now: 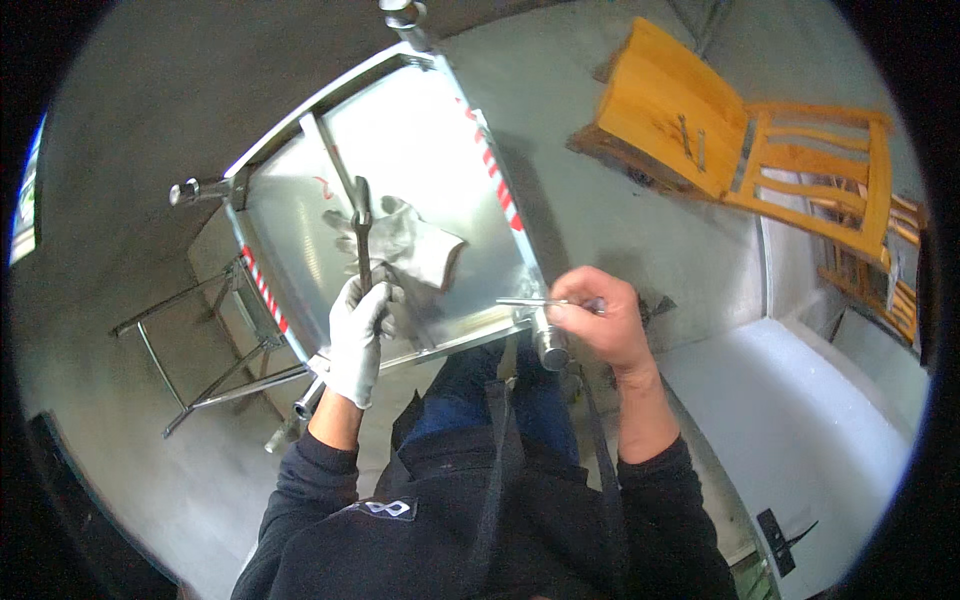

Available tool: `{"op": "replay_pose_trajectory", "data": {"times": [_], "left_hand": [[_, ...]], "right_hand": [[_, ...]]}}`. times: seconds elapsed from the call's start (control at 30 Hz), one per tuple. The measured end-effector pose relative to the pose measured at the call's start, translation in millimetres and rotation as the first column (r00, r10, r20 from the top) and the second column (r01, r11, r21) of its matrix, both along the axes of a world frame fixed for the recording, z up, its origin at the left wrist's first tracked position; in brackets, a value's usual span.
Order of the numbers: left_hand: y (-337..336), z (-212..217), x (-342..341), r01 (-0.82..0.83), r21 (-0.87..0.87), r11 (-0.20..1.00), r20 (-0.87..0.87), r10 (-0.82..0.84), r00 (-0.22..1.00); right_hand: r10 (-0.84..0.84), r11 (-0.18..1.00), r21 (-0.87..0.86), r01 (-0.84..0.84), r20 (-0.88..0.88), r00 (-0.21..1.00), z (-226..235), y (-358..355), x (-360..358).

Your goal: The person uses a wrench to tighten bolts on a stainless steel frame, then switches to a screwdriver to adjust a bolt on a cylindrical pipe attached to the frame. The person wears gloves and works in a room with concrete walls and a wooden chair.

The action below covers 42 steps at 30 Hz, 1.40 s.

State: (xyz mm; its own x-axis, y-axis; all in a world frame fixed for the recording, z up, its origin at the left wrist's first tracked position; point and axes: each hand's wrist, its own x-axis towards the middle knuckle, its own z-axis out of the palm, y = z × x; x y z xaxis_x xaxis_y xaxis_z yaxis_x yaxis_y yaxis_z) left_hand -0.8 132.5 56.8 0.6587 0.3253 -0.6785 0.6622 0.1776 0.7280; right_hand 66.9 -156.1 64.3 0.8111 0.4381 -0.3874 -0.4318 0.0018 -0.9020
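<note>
My left hand (358, 335) wears a light glove and is closed around the lower end of a dark metal wrench (363, 235), whose head points away from me. My bare right hand (603, 312) pinches a slim silver metal tool (530, 301); its exact kind is hard to make out. Its tip reaches over the near right corner of a metal frame table (300, 230), whose shiny panel faces up with short round legs at the corners. One leg (549, 340) stands just below my right hand. A loose grey-white glove (425, 250) lies on the panel beside the wrench.
A wooden chair (670, 95) stands at the far right, with two small metal tools (692, 145) on its seat. A metal tube frame (185, 400) is at the left. A white door-like panel with a black handle (775, 540) is at the lower right.
</note>
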Motion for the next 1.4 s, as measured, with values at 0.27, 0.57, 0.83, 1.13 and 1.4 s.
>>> {"op": "replay_pose_trajectory", "data": {"times": [0.27, 0.57, 0.83, 1.13, 1.4], "left_hand": [[63, -35, -31, -0.271, 0.046, 0.962, 0.008, 0.27, 0.963], [93, -14, -52, -0.572, 0.047, 0.819, 0.053, 0.57, 0.82], [57, -50, -53, -0.398, 0.118, 0.91, 0.108, 0.387, 0.916], [39, -116, -54, -0.282, 0.474, 0.834, 0.104, 0.265, 0.959], [47, -59, -45, -0.477, 0.212, 0.853, 0.161, 0.45, 0.878]], "right_hand": [[0.547, 0.817, -0.358, -0.452, 0.233, 0.804, 0, 152, 31], [0.552, 0.769, -0.494, -0.406, 0.194, 0.811, -29, 214, 47], [0.949, 0.065, -0.962, -0.265, -0.022, 0.314, -51, 176, 44], [0.827, 0.373, -0.746, -0.552, -0.002, 0.562, -31, 169, 70], [0.494, 0.834, -0.264, -0.485, -0.033, 0.869, 50, 117, 84]]}}
